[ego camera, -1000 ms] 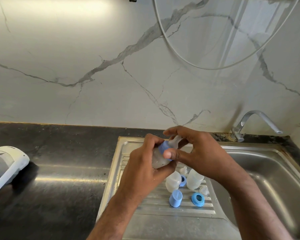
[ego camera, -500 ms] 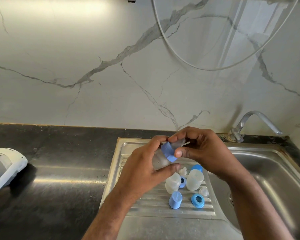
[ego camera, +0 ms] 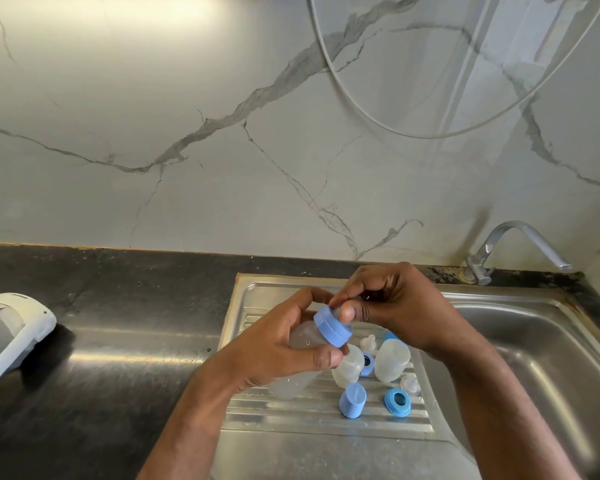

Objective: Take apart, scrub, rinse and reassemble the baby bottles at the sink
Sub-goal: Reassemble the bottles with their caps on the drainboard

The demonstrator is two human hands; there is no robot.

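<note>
Two grips meet: left hand (ego camera: 274, 348) clamped around frosted bottle (ego camera: 303, 336); right hand (ego camera: 392, 306) fingertips pinch the blue collar (ego camera: 331, 330) beside it.

The left hand (ego camera: 278, 348) covers most of the bottle (ego camera: 300, 336). The right hand (ego camera: 395, 306) hides whatever its fingers pinch. A white appliance (ego camera: 11, 334) is cut off at the left edge.

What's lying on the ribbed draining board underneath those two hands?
On the draining board lie two clear bottles, a blue cap, a blue ring and small clear teats. The left hand and right hand cover whatever else is there.
</note>
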